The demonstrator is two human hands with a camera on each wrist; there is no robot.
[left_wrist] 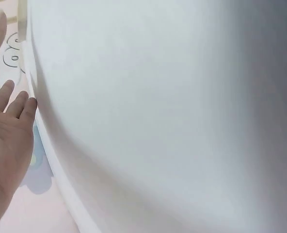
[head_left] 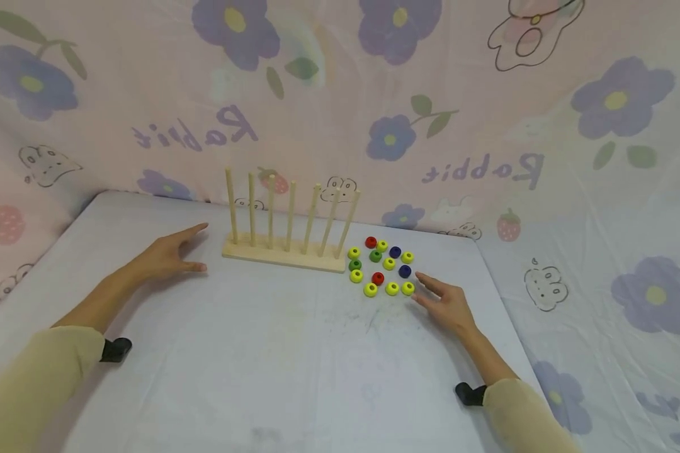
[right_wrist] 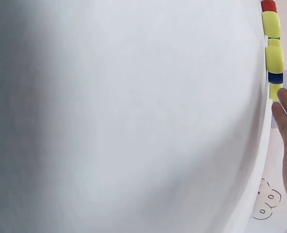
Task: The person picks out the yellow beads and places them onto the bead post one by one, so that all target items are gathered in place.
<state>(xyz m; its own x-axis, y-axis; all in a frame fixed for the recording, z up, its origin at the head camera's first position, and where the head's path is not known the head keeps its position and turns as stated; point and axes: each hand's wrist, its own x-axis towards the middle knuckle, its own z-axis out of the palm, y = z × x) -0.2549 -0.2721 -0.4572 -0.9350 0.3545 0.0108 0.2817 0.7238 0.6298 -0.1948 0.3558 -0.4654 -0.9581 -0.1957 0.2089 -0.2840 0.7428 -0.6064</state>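
Note:
A wooden rack (head_left: pixel 283 256) with several upright pegs stands at the back of the table. To its right lies a loose group of round beads with holes, among them a yellow bead (head_left: pixel 371 290), a red bead (head_left: pixel 378 278), a green bead (head_left: pixel 376 256) and a dark blue bead (head_left: pixel 405 271). My left hand (head_left: pixel 170 255) is left of the rack, apart from it, thumb and fingers spread with nothing between them. Beside the beads' right edge is my right hand (head_left: pixel 444 305), its fingertips close to a yellow bead (head_left: pixel 408 288) and holding nothing; contact cannot be told.
The white table (head_left: pixel 260 365) carries faint dark smudges in front of the beads. Behind it hangs a pale cloth (head_left: pixel 317 113) printed with flowers and rabbits. Black wrist mounts (head_left: pixel 116 350) show at both sleeves.

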